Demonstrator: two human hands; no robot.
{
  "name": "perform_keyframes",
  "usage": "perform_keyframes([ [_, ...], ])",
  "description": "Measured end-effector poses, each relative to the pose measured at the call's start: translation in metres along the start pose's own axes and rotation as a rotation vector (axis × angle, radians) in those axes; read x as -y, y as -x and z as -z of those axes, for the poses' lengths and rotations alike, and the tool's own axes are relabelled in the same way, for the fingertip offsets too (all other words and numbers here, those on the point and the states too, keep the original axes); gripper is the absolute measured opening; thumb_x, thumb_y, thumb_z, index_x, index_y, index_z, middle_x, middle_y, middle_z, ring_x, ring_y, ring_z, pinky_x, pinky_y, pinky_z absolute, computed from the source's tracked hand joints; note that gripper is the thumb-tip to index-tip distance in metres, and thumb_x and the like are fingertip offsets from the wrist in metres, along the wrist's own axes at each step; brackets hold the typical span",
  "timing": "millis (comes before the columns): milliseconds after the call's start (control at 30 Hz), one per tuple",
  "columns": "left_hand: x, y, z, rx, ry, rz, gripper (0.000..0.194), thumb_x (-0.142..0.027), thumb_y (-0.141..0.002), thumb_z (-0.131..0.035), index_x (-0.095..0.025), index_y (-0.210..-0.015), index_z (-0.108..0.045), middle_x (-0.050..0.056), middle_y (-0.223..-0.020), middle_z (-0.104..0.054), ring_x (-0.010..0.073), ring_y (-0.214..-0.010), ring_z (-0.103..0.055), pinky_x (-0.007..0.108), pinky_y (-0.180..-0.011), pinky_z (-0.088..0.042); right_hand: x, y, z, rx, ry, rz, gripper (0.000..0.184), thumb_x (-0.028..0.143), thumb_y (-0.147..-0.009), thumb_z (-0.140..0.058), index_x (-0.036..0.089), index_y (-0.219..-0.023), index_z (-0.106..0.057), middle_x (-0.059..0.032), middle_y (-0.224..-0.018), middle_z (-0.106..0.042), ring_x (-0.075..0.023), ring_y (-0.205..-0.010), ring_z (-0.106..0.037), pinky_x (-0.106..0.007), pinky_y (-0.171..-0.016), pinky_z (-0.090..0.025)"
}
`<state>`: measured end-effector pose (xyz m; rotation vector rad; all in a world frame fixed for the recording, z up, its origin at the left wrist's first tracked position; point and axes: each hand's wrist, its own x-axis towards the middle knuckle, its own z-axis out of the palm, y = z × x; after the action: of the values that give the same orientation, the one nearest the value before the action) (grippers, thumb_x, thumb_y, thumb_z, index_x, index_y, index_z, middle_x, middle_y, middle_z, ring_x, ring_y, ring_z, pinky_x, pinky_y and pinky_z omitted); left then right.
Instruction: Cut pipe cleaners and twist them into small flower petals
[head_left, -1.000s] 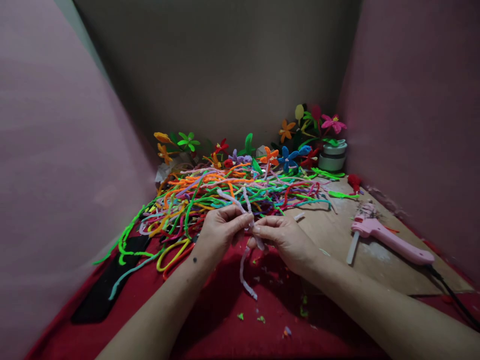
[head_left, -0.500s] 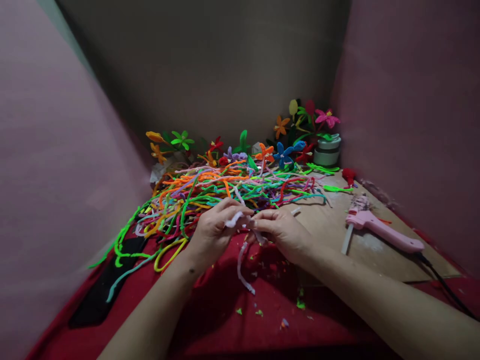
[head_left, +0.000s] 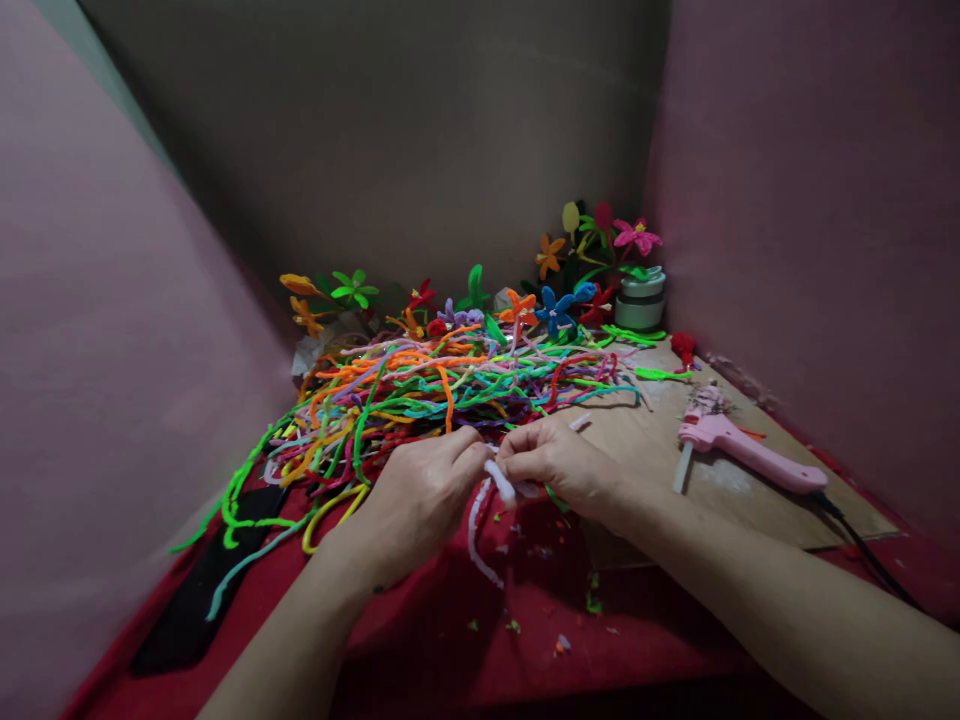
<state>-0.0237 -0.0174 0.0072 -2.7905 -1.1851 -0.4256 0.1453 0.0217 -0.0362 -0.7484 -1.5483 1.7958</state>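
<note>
Item: pale pink fuzzy pipe cleaner [head_left: 480,520], pinched between your left hand [head_left: 420,495] and right hand [head_left: 559,465], fingertips pressed together, over red cloth [head_left: 450,640].

Two hands, left [head_left: 420,495] and right [head_left: 562,465]; one pale pipe cleaner [head_left: 480,515] between them; one pink glue gun [head_left: 739,450]; one white pot [head_left: 639,298]; one multicoloured pile of pipe cleaners [head_left: 450,385], uncountable.

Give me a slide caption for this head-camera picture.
Both hands, left and right, pinch a pale pink pipe cleaner before a multicoloured pipe-cleaner pile.
</note>
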Motion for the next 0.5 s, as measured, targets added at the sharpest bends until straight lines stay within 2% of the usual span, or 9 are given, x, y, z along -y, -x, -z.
perform_keyframes([
  [67, -0.002, 0.0, 0.0, 0.033, 0.114, 0.141, 0.02, -0.015, -0.082, -0.039, -0.014, -0.076, -0.058, 0.005, -0.071, -0.056, 0.0123, -0.058, -0.049, 0.024, -0.055, -0.037, 0.0, 0.003, -0.003, -0.042, 0.184, 0.069, 0.021, 0.024, -0.067, -0.055, 0.016, -0.049, -0.047, 0.0037, -0.043, -0.045, -0.0069, -0.041, -0.035, -0.022, -0.044, -0.024],
  [100, -0.002, -0.001, 0.0, 0.043, 0.237, 0.228, 0.018, -0.019, -0.081, -0.043, -0.014, -0.074, -0.059, 0.004, -0.069, -0.056, 0.0122, -0.058, -0.049, 0.024, -0.055, -0.036, 0.0, 0.006, -0.005, -0.071, 0.309, 0.143, 0.022, 0.024, -0.07, -0.053, 0.016, -0.05, -0.047, 0.0037, -0.044, -0.045, -0.0071, -0.042, -0.035, -0.022, -0.045, -0.025],
  [200, 0.001, -0.005, -0.001, 0.075, 0.858, 0.546, 0.015, -0.029, -0.074, -0.056, -0.014, -0.072, -0.061, 0.001, -0.061, -0.055, 0.0101, -0.053, -0.047, 0.022, -0.051, -0.035, 0.001, 0.014, -0.011, -0.196, 0.705, 0.477, 0.019, 0.015, -0.074, -0.048, 0.016, -0.056, -0.05, 0.0016, -0.052, -0.047, -0.0092, -0.051, -0.04, -0.023, -0.051, -0.028],
  [267, 0.004, -0.008, -0.003, 0.118, 1.296, 0.727, 0.016, -0.029, -0.068, -0.062, -0.013, -0.07, -0.06, -0.003, -0.052, -0.049, 0.0052, -0.041, -0.036, 0.019, -0.042, -0.029, 0.002, 0.018, -0.012, -0.27, 0.91, 0.702, 0.017, 0.012, -0.076, -0.047, 0.015, -0.061, -0.053, -0.0011, -0.056, -0.05, -0.0112, -0.055, -0.042, -0.025, -0.054, -0.03],
  [333, 0.005, -0.01, -0.007, 0.182, 1.617, 0.805, 0.015, -0.025, -0.064, -0.063, -0.013, -0.061, -0.055, -0.007, -0.043, -0.038, 0.0017, -0.033, -0.022, 0.017, -0.036, -0.02, 0.002, 0.021, -0.012, -0.318, 1.087, 0.888, 0.018, 0.011, -0.078, -0.044, 0.015, -0.063, -0.053, -0.0029, -0.056, -0.051, -0.013, -0.056, -0.042, -0.027, -0.055, -0.03],
  [400, 0.004, -0.011, -0.011, 0.229, 1.806, 0.812, 0.019, -0.024, -0.063, -0.062, -0.014, -0.055, -0.049, -0.009, -0.04, -0.029, 0.0006, -0.033, -0.013, 0.016, -0.034, -0.015, 0.003, 0.022, -0.01, -0.345, 1.215, 1.02, 0.02, 0.01, -0.078, -0.042, 0.015, -0.063, -0.054, -0.0038, -0.054, -0.051, -0.0142, -0.055, -0.04, -0.029, -0.054, -0.029],
  [467, 0.001, -0.011, -0.012, 0.212, 1.847, 0.81, 0.02, -0.024, -0.066, -0.062, -0.014, -0.056, -0.048, -0.009, -0.041, -0.028, 0.0004, -0.033, -0.012, 0.016, -0.033, -0.015, 0.004, 0.022, -0.008, -0.365, 1.233, 1.072, 0.02, 0.01, -0.079, -0.041, 0.015, -0.065, -0.055, -0.0044, -0.055, -0.052, -0.015, -0.056, -0.041, -0.03, -0.054, -0.029],
  [500, -0.001, -0.012, -0.011, 0.157, 1.8, 0.814, 0.02, -0.025, -0.067, -0.062, -0.013, -0.058, -0.049, -0.009, -0.042, -0.031, 0.0004, -0.033, -0.014, 0.015, -0.033, -0.016, 0.006, 0.022, -0.008, -0.372, 1.183, 1.06, 0.02, 0.01, -0.08, -0.042, 0.015, -0.067, -0.056, -0.0044, -0.055, -0.053, -0.0149, -0.056, -0.042, -0.029, -0.054, -0.03],
])
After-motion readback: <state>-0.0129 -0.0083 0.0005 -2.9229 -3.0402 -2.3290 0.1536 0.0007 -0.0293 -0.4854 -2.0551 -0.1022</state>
